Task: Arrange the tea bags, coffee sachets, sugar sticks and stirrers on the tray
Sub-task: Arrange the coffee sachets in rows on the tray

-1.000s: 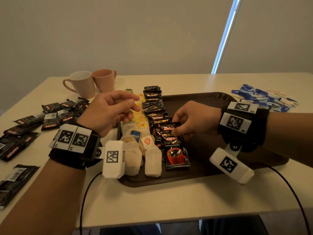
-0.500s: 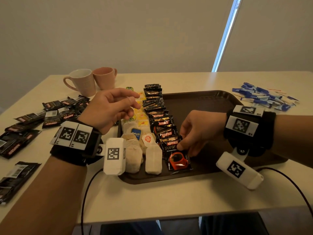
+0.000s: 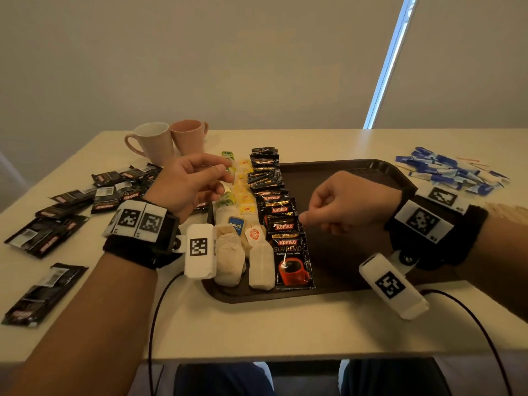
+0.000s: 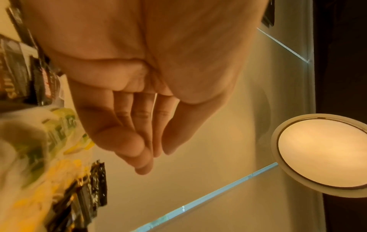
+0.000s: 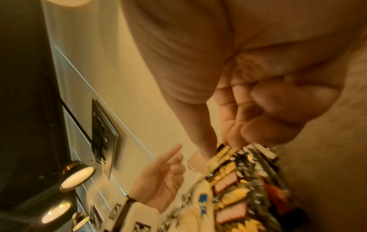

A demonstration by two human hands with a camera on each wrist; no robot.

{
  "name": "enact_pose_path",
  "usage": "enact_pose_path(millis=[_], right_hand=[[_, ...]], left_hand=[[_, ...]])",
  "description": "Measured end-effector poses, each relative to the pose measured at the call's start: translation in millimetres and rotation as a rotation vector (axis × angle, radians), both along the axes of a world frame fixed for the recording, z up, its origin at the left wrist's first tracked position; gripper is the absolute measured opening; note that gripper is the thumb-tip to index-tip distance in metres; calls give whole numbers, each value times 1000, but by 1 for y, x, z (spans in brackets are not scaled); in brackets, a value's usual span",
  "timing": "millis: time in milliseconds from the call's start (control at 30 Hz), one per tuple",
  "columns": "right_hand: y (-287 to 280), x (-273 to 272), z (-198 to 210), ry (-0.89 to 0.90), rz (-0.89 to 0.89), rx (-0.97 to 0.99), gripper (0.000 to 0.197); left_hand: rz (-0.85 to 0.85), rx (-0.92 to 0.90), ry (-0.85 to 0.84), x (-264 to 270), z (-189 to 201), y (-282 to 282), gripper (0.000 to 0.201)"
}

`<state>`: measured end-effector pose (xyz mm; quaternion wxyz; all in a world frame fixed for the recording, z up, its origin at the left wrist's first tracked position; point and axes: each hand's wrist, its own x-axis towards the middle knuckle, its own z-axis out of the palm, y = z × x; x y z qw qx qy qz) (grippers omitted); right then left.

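Two forearms are reaching in from the near edge of a pale table [image 3: 285,332], each wearing a black wrist strap with white coded markers. A dark brown tray [image 3: 357,178] is lying on the table with its long axis running left to right. The left hand [image 3: 188,185] is hovering over the tray's left end, wrist raised, its fingers loosely curled with thumb and forefinger close together; the left wrist view is showing nothing between them. The right hand [image 3: 345,202] is hovering over the middle of the tray, knuckles up and fingers curled under, holding nothing, its thumb tip sitting just beside the row of coffee sachets [image 3: 281,221]. That row is running from the tray's near edge to its far edge, the black sachets overlapping like shingles with their red brand bands facing up; the nearest one [image 3: 293,264] is lying flat, showing a red cup. Left of the row, the tea bags [image 3: 243,247] are lying in a parallel line, white pouches nearest and yellow and green ones farther back. Loose coffee sachets [image 3: 68,207] are lying scattered on the table to the left, blue sugar sticks [image 3: 448,172] are lying heaped beyond the tray's right end, and two mugs [image 3: 168,141] are standing upright at the far left.
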<state>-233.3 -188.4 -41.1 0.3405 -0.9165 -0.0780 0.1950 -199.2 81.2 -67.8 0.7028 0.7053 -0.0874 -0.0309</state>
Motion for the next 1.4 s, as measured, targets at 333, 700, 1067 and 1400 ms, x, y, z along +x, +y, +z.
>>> enact_pose_path(millis=[333,700,1067,1400], right_hand=[[86,-37,-8,10,73,411,28],[90,-45,-11,24,90,569,28],[86,-54,-20,91,123,606,25],[83,-61,-27,109,85,635,25]], left_hand=[[404,620,125,-14,10,55,10],[-128,1792,363,7,30,68,144],[-217,1780,289,-17,25,64,89],[-267,1812,253,-16,37,59,105]])
